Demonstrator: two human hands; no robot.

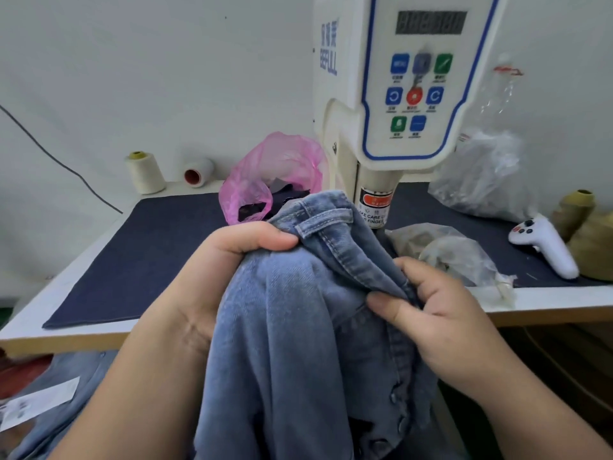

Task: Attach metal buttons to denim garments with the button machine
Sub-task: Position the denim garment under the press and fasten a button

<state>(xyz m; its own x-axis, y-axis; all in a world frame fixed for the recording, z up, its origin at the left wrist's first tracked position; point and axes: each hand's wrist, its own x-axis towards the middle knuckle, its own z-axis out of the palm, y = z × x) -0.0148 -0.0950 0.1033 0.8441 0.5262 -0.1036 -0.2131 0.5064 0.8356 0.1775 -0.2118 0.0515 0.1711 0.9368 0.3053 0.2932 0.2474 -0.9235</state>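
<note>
At centre frame, in front of the button machine (408, 94), we note a blue denim garment (292, 327) held bunched over the near table (99, 333) edge. Its long axis runs from 6 o'clock up to 12 o'clock; the stitched waistband end with a belt loop (323, 222) points at 12, toward the machine's head, and the rest hangs down out of frame at 6.

Hidden or unclear: the machine's top is cut off by the upper edge; the die under the head is covered by denim; the display digits and the warning label (374, 207) are only partly legible. Small round studs (394, 398) show on the garment's placket near 5 o'clock, too blurred to detail.

We record the left hand (205, 277) at 9 o'clock of the garment, fingers curled, clutching a fold of denim just below the belt loop. The right hand (441, 313) at 3 o'clock pinches the waistband edge between thumb and curled fingers.

Surroundings: pink plastic bag (275, 174) at 11 o'clock, two thread cones (144, 172) at 10, clear plastic bags (454, 257) at 2, a white controller (547, 247) at 3, all on a dark mat (149, 247). More denim (66, 393) lies at 8 o'clock below the table.
</note>
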